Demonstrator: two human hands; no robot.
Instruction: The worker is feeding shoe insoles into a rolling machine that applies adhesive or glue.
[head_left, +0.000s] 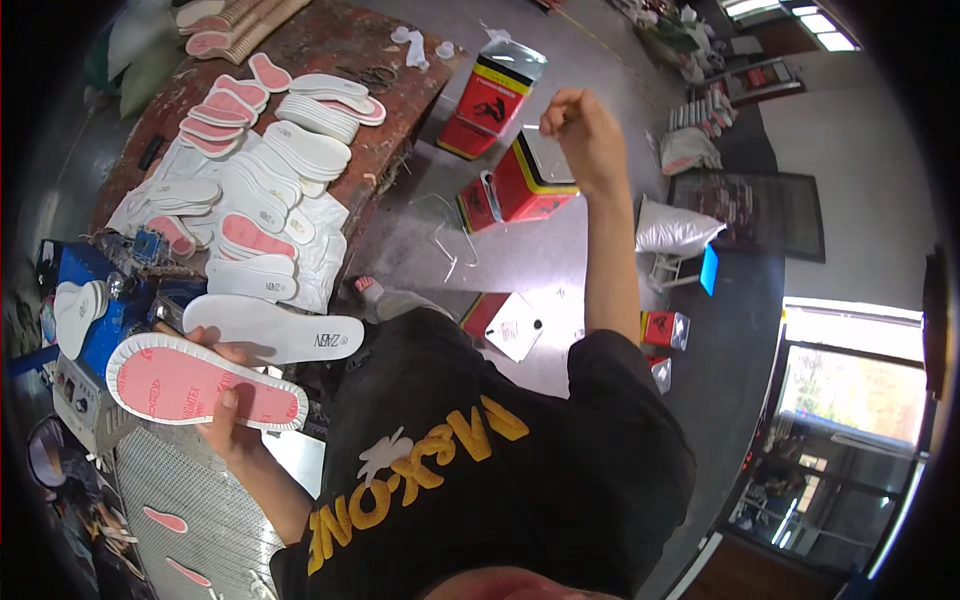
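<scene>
My left hand grips a shoe insole with a pink underside and a pleated white rim, its thumb across the pink face. Fingertips show over the far edge. Just beyond it, close to those fingertips, is a larger white insole with dark print at one end; whether the same hand also supports it, I cannot tell. My right hand is raised away to the right, its fingers curled in and nothing visible between them. In the picture it overlaps the area of the red tins, apart from the insoles.
Stacks of white and pink insoles cover a worn reddish table. A blue machine stands at the left, above a perforated metal surface with pink pieces. Red and yellow tins stand on the floor, with a white sack farther right.
</scene>
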